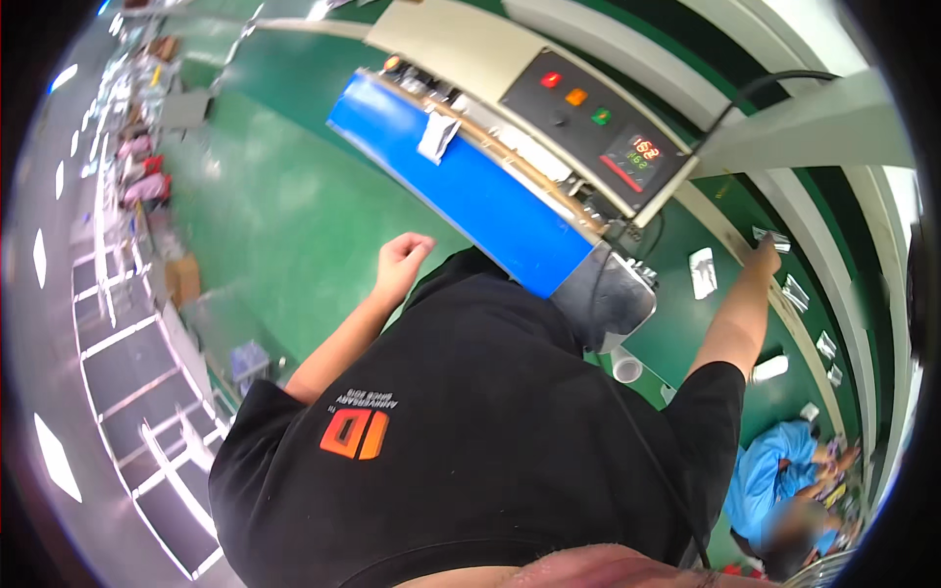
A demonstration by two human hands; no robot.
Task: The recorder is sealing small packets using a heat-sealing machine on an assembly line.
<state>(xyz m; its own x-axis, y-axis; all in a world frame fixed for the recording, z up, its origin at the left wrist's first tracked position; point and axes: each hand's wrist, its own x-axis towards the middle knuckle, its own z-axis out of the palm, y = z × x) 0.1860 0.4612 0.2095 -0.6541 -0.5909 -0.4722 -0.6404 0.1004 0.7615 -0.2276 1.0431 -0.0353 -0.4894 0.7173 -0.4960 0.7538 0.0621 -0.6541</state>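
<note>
Right hand (pixel 765 257): fingers at a silver packet (pixel 780 241) on the green worktop (pixel 676 333), toward 3 o'clock; grip or mere touch, and finger spread, can't be made out. Left hand (pixel 404 255): fingers curled in, nothing seen in them, toward 10 o'clock. From right hand: flat packet (pixel 703 273) at 8, crumpled packet (pixel 796 293) at 5, machine's control panel (pixel 600 127) at 10, co-worker in blue (pixel 769 475) at 6. From left hand: blue belt (pixel 480 201) at 1, small white packet (pixel 438 135) lying on it.
</note>
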